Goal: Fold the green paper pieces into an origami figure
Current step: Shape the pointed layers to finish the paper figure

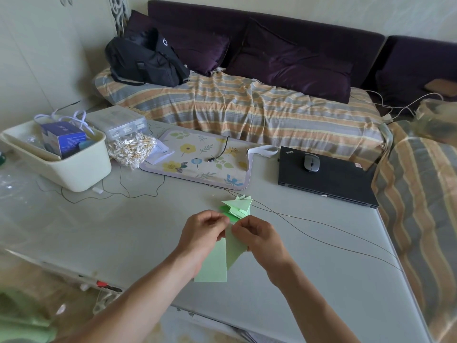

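Grey table (321, 280), black cable (321, 240), laptop (329, 178), basket (74, 169)

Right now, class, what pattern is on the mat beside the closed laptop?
Flowers and leaves on a cream mat, shown in the head view.

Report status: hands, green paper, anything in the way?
Both hands, left and right, pinching the green paper piece at its top. Folded green pieces piled just beyond. Thin cable nearby, not obstructing.

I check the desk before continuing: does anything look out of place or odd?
One thing: a computer mouse sits on top of the closed black laptop, not on the table. Thin cables trail across it near the hands.
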Available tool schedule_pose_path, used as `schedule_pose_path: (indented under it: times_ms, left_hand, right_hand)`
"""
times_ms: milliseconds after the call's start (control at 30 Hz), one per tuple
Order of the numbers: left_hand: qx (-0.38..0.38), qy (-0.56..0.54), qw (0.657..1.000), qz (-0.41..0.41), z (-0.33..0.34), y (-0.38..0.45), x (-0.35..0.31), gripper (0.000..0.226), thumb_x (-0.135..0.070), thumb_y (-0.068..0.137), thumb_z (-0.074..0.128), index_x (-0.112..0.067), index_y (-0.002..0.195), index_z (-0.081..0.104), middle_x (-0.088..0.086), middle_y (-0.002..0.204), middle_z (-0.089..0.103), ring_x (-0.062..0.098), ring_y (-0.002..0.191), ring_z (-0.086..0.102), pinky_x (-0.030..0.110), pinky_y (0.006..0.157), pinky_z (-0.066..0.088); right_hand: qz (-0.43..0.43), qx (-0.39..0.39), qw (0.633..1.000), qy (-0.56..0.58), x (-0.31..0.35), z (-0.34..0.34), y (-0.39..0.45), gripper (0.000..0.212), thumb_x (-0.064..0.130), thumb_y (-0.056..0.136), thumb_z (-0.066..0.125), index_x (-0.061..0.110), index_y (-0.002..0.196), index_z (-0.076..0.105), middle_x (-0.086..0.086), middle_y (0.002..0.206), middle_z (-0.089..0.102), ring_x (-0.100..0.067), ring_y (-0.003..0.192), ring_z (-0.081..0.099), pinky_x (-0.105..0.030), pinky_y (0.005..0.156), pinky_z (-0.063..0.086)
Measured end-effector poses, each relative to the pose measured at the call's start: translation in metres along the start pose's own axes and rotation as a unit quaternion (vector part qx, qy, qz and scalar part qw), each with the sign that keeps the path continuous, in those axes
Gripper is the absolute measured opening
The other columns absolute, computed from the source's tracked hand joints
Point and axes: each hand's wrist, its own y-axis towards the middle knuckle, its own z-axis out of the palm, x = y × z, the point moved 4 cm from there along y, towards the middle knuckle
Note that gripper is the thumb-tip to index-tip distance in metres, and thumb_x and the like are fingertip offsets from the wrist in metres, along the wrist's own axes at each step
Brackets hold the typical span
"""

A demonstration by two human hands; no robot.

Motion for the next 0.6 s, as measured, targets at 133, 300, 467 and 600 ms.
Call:
schedule_pose_path:
  times_ms: [133,300,467,600]
  left_hand:
    - [-0.034,-0.017,0.999,-0.027,-0.004,0.001,-0.004,0.014,-0.015,0.097,0.06,-0.01,0.091,0.073,0.003,0.081,0.074,0.011,0.067,0.067,0.02,0.067,0.052]
    - [0.014,-0.047,0.996,-0.068,0.0,-0.001,-0.007,0.04,0.001,0.094,0.035,-0.012,0.096,0.073,-0.001,0.079,0.077,0.013,0.07,0.072,0.031,0.079,0.054]
    - [0.004,-0.104,0.99,-0.091,-0.001,-0.001,-0.005,0.026,0.005,0.091,0.04,-0.009,0.087,0.062,0.01,0.081,0.072,0.023,0.07,0.073,0.035,0.077,0.057]
    - [0.034,-0.092,0.992,-0.08,0.001,-0.001,-0.006,0.017,0.0,0.092,0.053,-0.01,0.088,0.067,0.011,0.089,0.077,0.023,0.08,0.073,0.035,0.084,0.06]
  right_hand:
    - [0.016,-0.027,0.999,0.001,-0.003,-0.006,0.002,0.011,0.01,0.094,0.064,0.004,0.086,0.069,0.0,0.066,0.065,-0.012,0.059,0.056,-0.022,0.061,0.048]
    - [0.023,-0.04,0.999,0.019,-0.005,-0.01,0.003,0.011,0.011,0.096,0.063,0.004,0.09,0.069,0.001,0.068,0.066,-0.012,0.062,0.058,-0.026,0.066,0.05]
    - [0.024,-0.073,0.997,0.018,-0.005,-0.014,0.003,0.011,0.008,0.096,0.061,0.003,0.09,0.069,0.001,0.067,0.066,-0.011,0.059,0.057,-0.022,0.061,0.049]
    - [0.02,-0.075,0.997,0.011,-0.005,-0.013,0.002,0.012,0.01,0.096,0.062,0.002,0.09,0.069,-0.002,0.069,0.067,-0.011,0.059,0.057,-0.022,0.061,0.05]
